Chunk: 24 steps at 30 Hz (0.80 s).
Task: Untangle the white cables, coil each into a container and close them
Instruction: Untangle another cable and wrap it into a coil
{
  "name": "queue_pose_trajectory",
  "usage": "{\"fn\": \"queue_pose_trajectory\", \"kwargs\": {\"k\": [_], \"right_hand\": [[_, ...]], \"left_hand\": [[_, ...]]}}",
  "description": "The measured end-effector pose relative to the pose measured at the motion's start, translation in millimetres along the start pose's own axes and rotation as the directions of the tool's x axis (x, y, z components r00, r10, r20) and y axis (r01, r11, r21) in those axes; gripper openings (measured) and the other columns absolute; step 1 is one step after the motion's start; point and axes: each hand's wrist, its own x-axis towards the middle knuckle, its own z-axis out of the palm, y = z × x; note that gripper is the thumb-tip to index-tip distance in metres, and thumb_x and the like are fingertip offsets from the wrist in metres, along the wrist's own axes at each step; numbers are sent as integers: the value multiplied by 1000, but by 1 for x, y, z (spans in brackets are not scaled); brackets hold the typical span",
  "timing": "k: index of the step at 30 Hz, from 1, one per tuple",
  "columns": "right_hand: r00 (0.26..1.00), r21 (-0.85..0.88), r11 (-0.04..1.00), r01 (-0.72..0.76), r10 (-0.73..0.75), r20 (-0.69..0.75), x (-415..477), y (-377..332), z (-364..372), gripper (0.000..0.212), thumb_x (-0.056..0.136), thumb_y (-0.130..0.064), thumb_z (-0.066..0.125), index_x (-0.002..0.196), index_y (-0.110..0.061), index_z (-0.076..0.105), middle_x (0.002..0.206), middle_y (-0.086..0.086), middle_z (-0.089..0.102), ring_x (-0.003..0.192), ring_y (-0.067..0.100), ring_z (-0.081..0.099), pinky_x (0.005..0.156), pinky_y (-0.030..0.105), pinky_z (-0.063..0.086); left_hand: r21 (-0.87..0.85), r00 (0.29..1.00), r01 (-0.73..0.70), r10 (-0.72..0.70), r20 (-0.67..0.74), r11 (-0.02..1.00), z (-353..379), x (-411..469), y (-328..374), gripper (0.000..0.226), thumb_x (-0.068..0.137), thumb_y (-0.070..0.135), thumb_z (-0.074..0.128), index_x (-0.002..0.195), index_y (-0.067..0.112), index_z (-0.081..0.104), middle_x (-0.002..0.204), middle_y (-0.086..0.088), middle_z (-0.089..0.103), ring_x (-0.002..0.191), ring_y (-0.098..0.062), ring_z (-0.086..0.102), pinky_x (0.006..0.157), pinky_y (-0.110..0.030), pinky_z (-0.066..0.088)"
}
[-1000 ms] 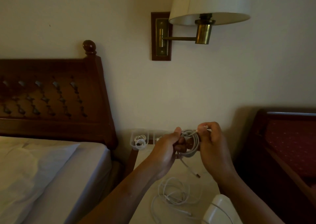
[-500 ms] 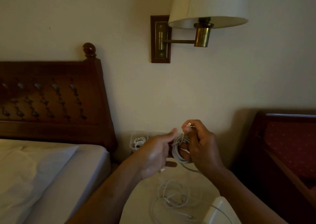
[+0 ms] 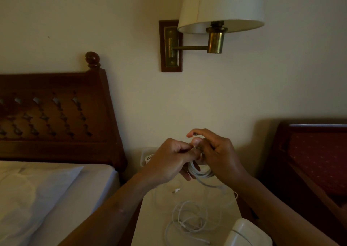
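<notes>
Loosely coiled white cable (image 3: 201, 172), midair

The headboard (image 3: 56, 114) at left is dark polished wood, its knob (image 3: 92, 57) glossy. The lamp arm (image 3: 189, 48) is shiny brass metal, the shade (image 3: 221, 5) matt cloth. The sheet (image 3: 47, 198) is matt white cloth. The cable (image 3: 201, 173) is smooth white plastic; the container (image 3: 145, 155) looks like clear plastic.

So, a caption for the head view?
Left hand and right hand hold a coiled white cable above a pale nightstand.
</notes>
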Motion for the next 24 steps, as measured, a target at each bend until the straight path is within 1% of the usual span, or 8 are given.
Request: {"fn": "queue_pose_trajectory", "kwargs": {"k": [3, 6, 8, 9, 12, 14, 19, 24], "right_hand": [[997, -110, 992, -62, 56, -50, 0, 5, 2, 22, 102, -27, 60, 120, -37, 69, 91, -6, 72, 85, 14, 69, 80, 46, 61], [920, -289, 955, -62, -58, -389, -16, 11, 1, 20, 97, -45, 61, 115, -40, 67, 107, -20, 63, 99, -1, 59, 80, 17, 49], [798, -169, 985, -26, -82, -597, -37, 20, 4, 9, 99, -41, 61, 98, -35, 67, 90, -16, 66, 82, 3, 61, 69, 13, 46], [753, -58, 996, -68, 13, -658, -48, 27, 8, 6, 99, -38, 62, 96, -34, 66, 87, -13, 67, 76, 5, 61, 66, 14, 47], [677, 427, 838, -341, 534, -507, -68, 47, 28, 19, 98, -29, 65, 117, -29, 62, 108, 3, 69, 90, 22, 66, 71, 34, 54], [676, 603, 689, -402, 668, -312, -69, 49, 36, 22, 102, -25, 59, 122, -18, 63, 113, 9, 70, 99, 27, 69, 75, 40, 59], [810, 478, 839, -261, 460, -365, -55, 36, 30, 25, 103, -26, 54, 94, -23, 78, 90, 1, 76, 87, 20, 74, 66, 26, 60], [892, 61, 998, 15, 14, -451, -47, 27, 25, 9, 95, -16, 65, 96, -18, 74, 94, -6, 70, 90, 14, 69, 74, 18, 56]], "left_hand": [[0, 994, -16, 16, -112, 1000, 12, 1, -13, 34, 105, 25, 61, 88, 0, 76, 78, -23, 73, 64, -43, 73, 60, -47, 64], [-103, 970, -12, -13, -241, 995, 15, 0, -25, 31, 103, 18, 63, 82, 3, 79, 75, -26, 72, 60, -44, 72, 59, -47, 64], [-192, 949, -26, -36, -313, 981, 11, 0, -28, 29, 102, 16, 63, 83, 3, 80, 79, -31, 70, 62, -46, 71, 61, -47, 64], [-232, 941, -33, -48, -335, 972, 9, 0, -28, 28, 102, 16, 64, 83, 2, 80, 82, -32, 70, 63, -47, 72, 62, -48, 64], [-312, 934, -43, -73, -351, 949, 9, 0, -27, 29, 101, 14, 65, 78, 3, 79, 79, -29, 70, 64, -48, 71, 61, -46, 64], [-324, 940, -42, -72, -333, 945, 12, -1, -26, 28, 101, 12, 64, 79, 4, 80, 80, -30, 70, 64, -48, 71, 60, -44, 64], [-228, 918, -47, -48, -394, 972, 14, -3, -31, 28, 102, 13, 61, 84, -1, 78, 79, -36, 66, 60, -46, 71, 59, -47, 64], [232, 801, -47, 175, -572, 972, 17, 0, -36, 42, 104, 21, 59, 70, -3, 67, 53, -15, 62, 46, -25, 67, 52, -51, 57]]}}
